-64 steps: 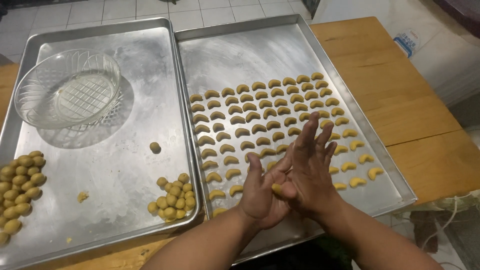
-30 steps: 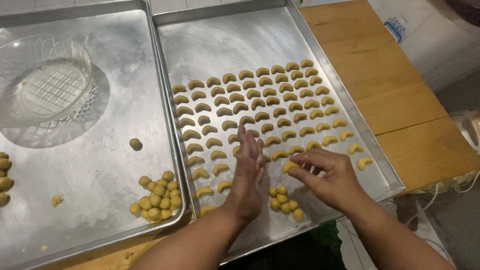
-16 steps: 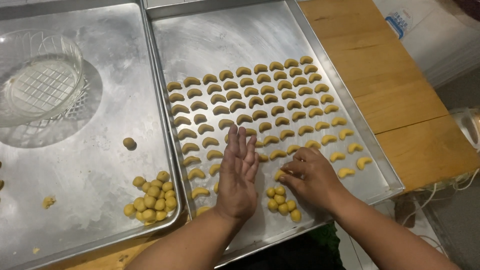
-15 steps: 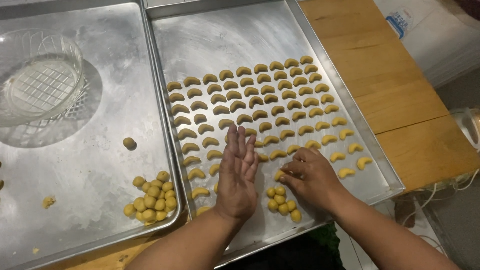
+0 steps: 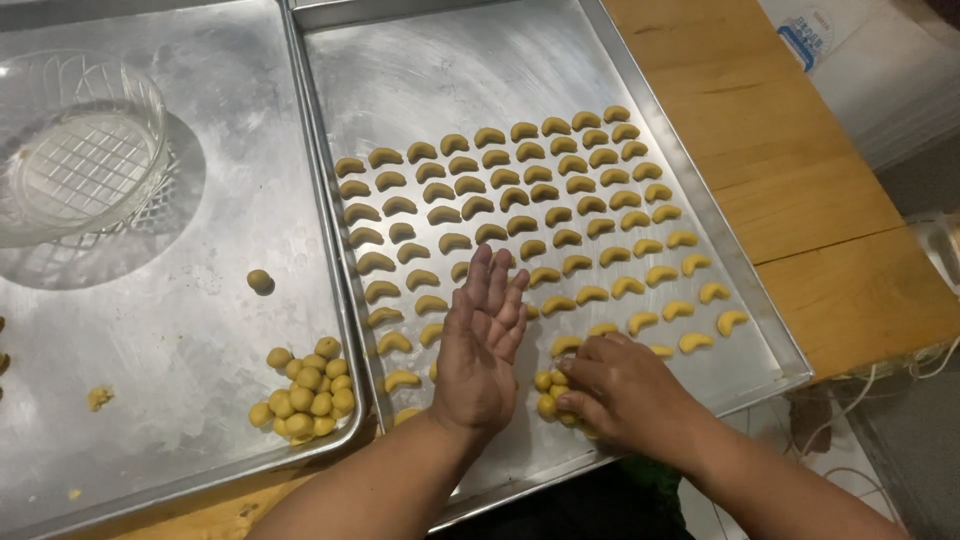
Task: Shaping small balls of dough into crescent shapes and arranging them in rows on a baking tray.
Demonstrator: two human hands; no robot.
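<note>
My right hand (image 5: 620,395) pinches a dough ball from the small pile (image 5: 552,392) at the near edge of the right tray (image 5: 745,270), my left hand (image 5: 480,345) flat, fingers straight, ready for rolling beside rows of crescents (image 5: 520,205).

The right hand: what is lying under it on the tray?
Under the right hand, a few round dough balls show at its fingertips on the tray. Whatever lies beneath the palm is covered.

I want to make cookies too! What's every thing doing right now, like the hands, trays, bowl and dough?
Left hand: flat, fingers spread, above the right tray.
Right hand: fingertips on some dough balls.
Right tray: holds rows of curved dough pieces.
Left tray: holds a ball pile.
Glass bowl: upright, empty.
</note>
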